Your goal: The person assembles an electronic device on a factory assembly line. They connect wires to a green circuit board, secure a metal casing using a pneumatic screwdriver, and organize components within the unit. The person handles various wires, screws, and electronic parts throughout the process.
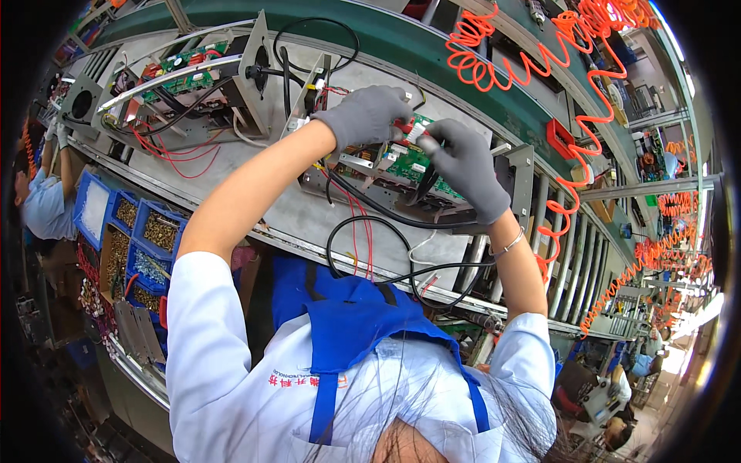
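My left hand (pixel 364 117), in a grey glove, reaches over an open metal chassis (pixel 525 174). Its fingers are closed around some red wires (pixel 400 131). Close against it, my right hand (pixel 469 168), gloved alike, pinches a white plug connector (pixel 415 133) with thumb and fingers. Both hands work just above a green circuit board (pixel 407 163) fixed inside the chassis. My fingers partly hide the connector and wire ends. A thick black cable (pixel 378 204) runs along the near side of the board, and thin red wires (pixel 363 231) hang over the bench edge.
A second chassis (pixel 258 77) with a board stands to the left. Blue bins (pixel 160 228) of small fasteners sit at the lower left. Coiled orange air hoses (pixel 590 116) hang at the right, past roller conveyors (pixel 590 258). Another person (pixel 48 202) works at the far left.
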Demonstrator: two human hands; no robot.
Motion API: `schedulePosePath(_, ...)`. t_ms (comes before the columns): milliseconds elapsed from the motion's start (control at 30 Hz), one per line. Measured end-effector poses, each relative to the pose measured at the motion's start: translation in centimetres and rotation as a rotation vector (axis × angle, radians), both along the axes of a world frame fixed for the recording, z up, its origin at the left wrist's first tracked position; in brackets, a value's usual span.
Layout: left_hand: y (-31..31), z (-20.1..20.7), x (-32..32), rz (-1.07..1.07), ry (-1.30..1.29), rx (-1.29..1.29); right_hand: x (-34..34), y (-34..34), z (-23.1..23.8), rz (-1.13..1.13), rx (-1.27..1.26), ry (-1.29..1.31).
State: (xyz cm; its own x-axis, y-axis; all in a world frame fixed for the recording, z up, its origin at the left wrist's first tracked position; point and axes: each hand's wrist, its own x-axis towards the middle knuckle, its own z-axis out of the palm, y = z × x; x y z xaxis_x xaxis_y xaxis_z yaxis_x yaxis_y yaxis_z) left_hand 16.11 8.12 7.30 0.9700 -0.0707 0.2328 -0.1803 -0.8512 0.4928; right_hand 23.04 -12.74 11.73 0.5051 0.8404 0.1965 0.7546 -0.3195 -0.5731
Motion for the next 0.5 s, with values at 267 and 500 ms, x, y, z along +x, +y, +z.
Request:
schedulePosePath(267, 0.4, -0.8, 1.9, -0.121, 0.118, -0.056, 1.8, 1.6, 0.3, 0.314, -0.366, -0.557)
schedulePosePath(500, 0.2, -1.8, 1.1, -0.128, 0.118, 0.077, 2.2, 2.6, -0.4, 0.388, -0.434, -0.519)
